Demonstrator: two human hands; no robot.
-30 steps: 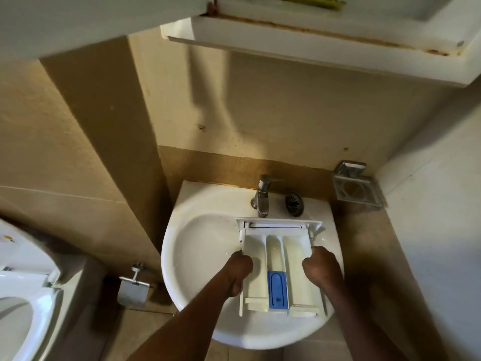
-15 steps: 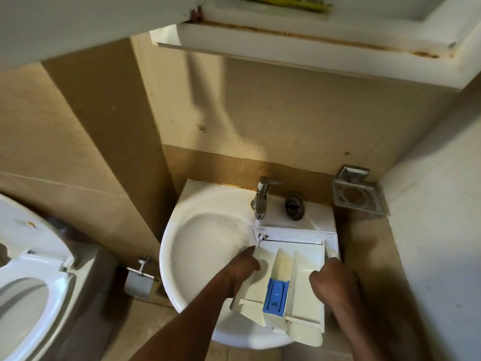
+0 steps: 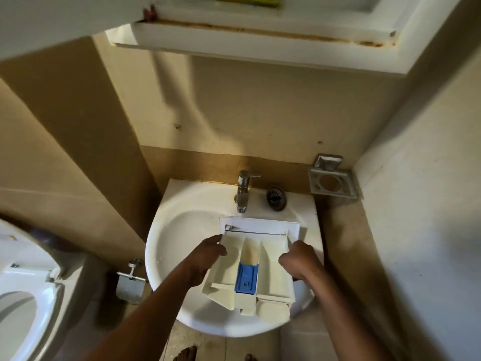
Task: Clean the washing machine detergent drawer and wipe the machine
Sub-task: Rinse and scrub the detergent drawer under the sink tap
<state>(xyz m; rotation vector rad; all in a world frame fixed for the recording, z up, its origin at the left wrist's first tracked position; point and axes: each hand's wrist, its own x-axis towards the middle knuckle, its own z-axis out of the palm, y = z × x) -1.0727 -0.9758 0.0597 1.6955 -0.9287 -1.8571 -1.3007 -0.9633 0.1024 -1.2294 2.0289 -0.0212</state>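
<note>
Drawer, cream with blue insert, gripped by left hand and right hand.

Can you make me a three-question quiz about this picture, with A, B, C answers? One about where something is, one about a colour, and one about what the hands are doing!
1. Where is the detergent drawer?
A. On the toilet
B. Over the sink
C. On the floor

2. What colour is the insert in the drawer's middle compartment?
A. Blue
B. Red
C. Green

3. What are the hands doing?
A. Both hang free
B. Only one touches the drawer
C. The left hand and right hand each grip a side of the drawer

Answers: 1 B, the drawer sits above the white basin, just below the tap. 2 A, the insert is bright blue. 3 C, fingers curl over both side walls.
</note>
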